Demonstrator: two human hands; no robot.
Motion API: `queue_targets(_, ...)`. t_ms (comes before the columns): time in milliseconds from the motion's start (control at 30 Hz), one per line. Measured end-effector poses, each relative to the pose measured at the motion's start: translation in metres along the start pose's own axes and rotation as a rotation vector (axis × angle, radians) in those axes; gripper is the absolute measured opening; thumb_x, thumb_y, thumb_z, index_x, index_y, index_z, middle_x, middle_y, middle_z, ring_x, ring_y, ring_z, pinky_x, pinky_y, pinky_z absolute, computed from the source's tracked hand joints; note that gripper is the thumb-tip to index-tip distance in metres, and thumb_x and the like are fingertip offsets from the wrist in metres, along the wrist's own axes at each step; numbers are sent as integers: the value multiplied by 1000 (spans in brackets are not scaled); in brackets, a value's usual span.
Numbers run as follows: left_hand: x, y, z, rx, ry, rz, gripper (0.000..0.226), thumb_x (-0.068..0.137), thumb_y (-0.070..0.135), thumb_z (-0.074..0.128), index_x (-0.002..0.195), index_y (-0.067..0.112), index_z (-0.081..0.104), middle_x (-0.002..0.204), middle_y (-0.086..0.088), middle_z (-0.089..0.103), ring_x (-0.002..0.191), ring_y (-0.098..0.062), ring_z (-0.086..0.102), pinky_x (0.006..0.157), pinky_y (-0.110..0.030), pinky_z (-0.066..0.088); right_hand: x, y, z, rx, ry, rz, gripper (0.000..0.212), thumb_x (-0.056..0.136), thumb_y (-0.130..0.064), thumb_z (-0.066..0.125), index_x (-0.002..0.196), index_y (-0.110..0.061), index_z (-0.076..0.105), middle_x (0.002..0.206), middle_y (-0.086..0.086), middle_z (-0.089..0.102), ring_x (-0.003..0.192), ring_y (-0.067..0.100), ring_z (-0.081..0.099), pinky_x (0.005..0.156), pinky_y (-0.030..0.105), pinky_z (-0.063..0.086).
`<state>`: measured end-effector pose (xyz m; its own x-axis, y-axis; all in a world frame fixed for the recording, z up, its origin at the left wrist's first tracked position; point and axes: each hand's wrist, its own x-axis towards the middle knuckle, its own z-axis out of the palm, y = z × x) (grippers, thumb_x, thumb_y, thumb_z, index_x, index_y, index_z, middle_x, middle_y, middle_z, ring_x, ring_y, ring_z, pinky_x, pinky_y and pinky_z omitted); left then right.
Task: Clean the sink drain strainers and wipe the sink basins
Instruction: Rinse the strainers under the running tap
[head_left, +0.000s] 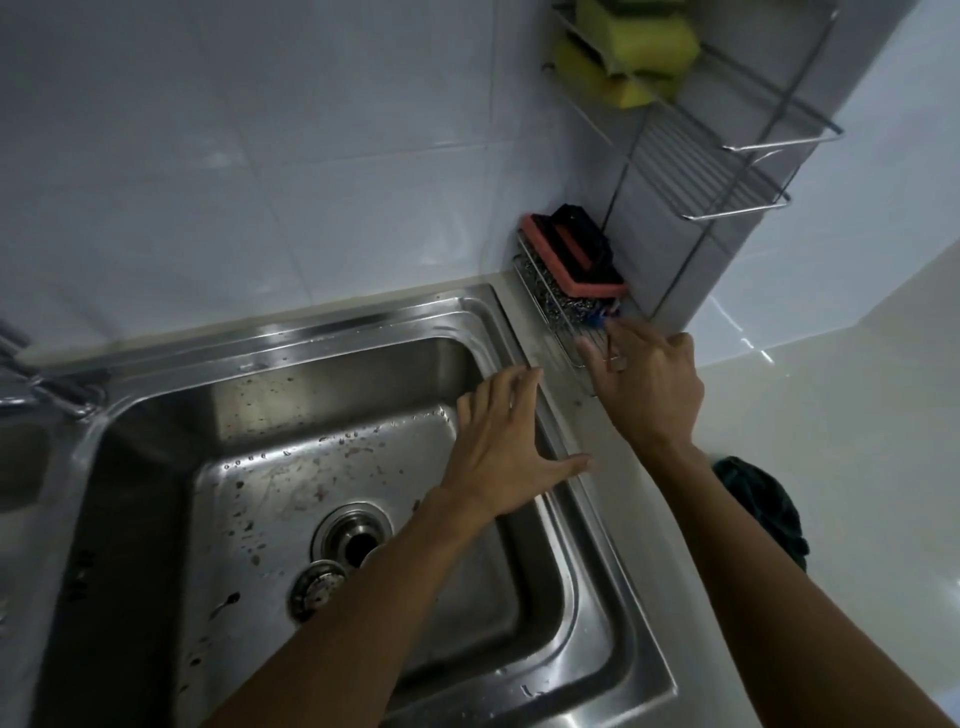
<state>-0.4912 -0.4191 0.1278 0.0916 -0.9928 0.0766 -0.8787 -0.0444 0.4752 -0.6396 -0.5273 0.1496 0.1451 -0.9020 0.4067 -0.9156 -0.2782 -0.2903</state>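
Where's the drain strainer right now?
In the head view, the round metal drain strainer lies on the steel sink basin floor, just left of and below the open drain hole.

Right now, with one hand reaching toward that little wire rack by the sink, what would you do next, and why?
Probably close the right hand on the steel wool in the wire rack. Its open fingers already hover there, and the basin is speckled with grime, with the strainer lying out beside the drain.
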Motion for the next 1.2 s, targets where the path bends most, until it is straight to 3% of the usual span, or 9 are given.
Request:
queue_targets(200, -4, -5, 3, 5, 5, -23, 115, 72, 92, 55, 160, 30, 15, 167, 0, 17, 154, -21, 17, 123, -45, 17, -9, 10, 2, -114, -108, -105, 97, 78, -95, 33, 147, -29, 49, 153, -4, 48, 117, 34, 51, 80, 39, 54)
queue_targets(367, -23, -15, -15, 15, 21, -41, 112, 74, 93, 50, 160, 28, 20, 165, 0, 21, 152, -20, 21, 123, -49, 23, -24, -4, -29, -48, -82, -76, 93, 84, -85, 43, 157, -29, 28, 164, 2, 29, 134, 36, 39, 97, 48, 52)
queue_targets(433, -43, -28, -35, -11, 115, -69, 103, 83, 88, 46, 160, 23, 25, 165, -1, 26, 151, -20, 26, 121, -50, 27, -37, -24, -41, 107, -22, -42, 83, 92, -74, 47, 157, -27, 27, 162, 2, 32, 138, 31, 38, 104, 50, 49)
queue_targets(500, -78, -56, -63, -61, 250, -127, 92, 92, 81, 38, 159, 18, 29, 165, -3, 29, 151, -19, 29, 122, -49, 29, -56, -62, -47, 427, -33, 0, 72, 97, -66, 47, 155, -27, 31, 152, -1, 46, 133, 22, 49, 105, 48, 50)
queue_targets(600, -141, -116, -117, -33, 452, -241, 85, 99, 74, 34, 159, 14, 32, 167, -5, 30, 153, -21, 28, 123, -50, 28, -94, -147, -45, 847, -254, 33, 58, 98, -58, 51, 149, -30, 44, 136, -13, 61, 118, 5, 62, 101, 38, 55)
queue_targets(700, -197, -179, -170, 49, 530, -378, 87, 100, 72, 34, 164, 16, 19, 173, -3, 15, 159, -19, 14, 127, -54, 21, -134, -242, -23, 1004, -552, 9, 55, 101, -41, 57, 152, -27, 44, 145, -8, 58, 124, 3, 60, 107, 28, 50)
queue_targets(900, -224, -288, -243, 285, 394, -440, 81, 107, 59, 30, 166, 16, -4, 174, 1, -12, 160, -13, -12, 129, -51, 4, -171, -423, 29, 1798, -1036, 622, 30, 105, -12, 52, 135, -9, 56, 145, 13, 59, 133, 22, 57, 117, 36, 40)
queue_targets(1067, -199, -352, -261, 432, 215, -311, 77, 109, 53, 23, 164, 10, -9, 173, -8, -15, 160, -20, -13, 129, -52, 9, -170, -493, 66, 1987, -931, 853, 19, 103, -1, 44, 113, -4, 61, 124, 14, 67, 122, 24, 63, 113, 34, 44)
queue_targets(1200, -188, -384, -264, 419, 233, -189, 72, 111, 42, 28, 164, 6, -5, 173, -10, -8, 161, -21, -8, 130, -49, 11, -171, -508, 92, 2060, -826, 917, 46, 102, 1, 42, 148, 2, 41, 147, 19, 54, 139, 26, 51, 119, 36, 38)
